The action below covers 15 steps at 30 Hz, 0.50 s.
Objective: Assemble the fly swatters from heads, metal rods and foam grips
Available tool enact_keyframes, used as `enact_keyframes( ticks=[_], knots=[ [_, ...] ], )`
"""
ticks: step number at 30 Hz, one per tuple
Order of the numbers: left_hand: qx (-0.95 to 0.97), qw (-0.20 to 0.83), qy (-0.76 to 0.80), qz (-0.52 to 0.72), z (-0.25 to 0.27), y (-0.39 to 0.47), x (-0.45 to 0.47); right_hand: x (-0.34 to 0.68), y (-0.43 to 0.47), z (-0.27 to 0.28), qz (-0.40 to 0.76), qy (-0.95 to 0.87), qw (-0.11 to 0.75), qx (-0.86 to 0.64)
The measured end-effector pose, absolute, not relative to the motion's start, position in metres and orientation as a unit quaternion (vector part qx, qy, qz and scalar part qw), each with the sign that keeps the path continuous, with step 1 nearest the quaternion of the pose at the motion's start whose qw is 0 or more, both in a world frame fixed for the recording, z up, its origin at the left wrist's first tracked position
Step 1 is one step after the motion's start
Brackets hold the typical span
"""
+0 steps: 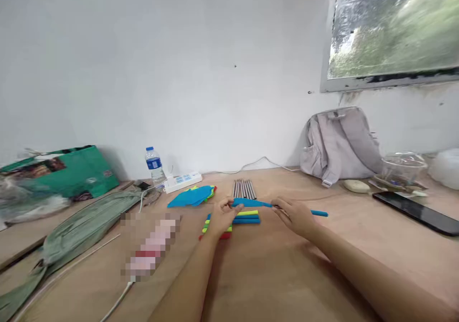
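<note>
A flat blue piece of thin material point(254, 202) stretches between my hands, narrowing to the right. My left hand point(223, 213) pinches its wide left end, thumb and fingers together. Closed round its narrow end is my right hand point(292, 214), and a thin blue stick end point(319, 213) sticks out beyond that hand. Whether the two blue parts are one is hidden by the fingers. Below and beside my left hand lie several coloured rods point(247, 220), blue, yellow, green and red, partly covered by it. Several slim silvery rods point(244, 189) lie side by side behind the blue piece.
Flat blue and yellow pieces point(191, 196) are piled left of the silvery rods. Behind them are a power strip point(182, 182) and a water bottle point(154, 164). A blurred-out phone-like object point(152, 250) lies left. On the right are a backpack point(340, 145) and a black phone point(418, 212).
</note>
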State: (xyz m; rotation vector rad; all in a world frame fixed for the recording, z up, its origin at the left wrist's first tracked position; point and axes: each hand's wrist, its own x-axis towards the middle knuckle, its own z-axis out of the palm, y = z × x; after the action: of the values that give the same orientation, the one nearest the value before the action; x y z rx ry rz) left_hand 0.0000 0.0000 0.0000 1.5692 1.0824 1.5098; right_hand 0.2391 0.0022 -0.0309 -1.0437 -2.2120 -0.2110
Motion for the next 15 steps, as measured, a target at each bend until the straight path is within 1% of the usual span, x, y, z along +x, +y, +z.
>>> enact_keyframes(
  ticks=[9,15],
  knots=[
    [0.614,0.435,0.384,0.535,-0.015,0.014,0.004,0.236,0.000,-0.028,-0.094,-0.830,0.347,-0.427],
    [0.605,0.415,0.394,0.554,-0.019,0.018,0.004,0.232,0.000,-0.025,-0.038,-0.823,0.347,-0.448]
  ],
)
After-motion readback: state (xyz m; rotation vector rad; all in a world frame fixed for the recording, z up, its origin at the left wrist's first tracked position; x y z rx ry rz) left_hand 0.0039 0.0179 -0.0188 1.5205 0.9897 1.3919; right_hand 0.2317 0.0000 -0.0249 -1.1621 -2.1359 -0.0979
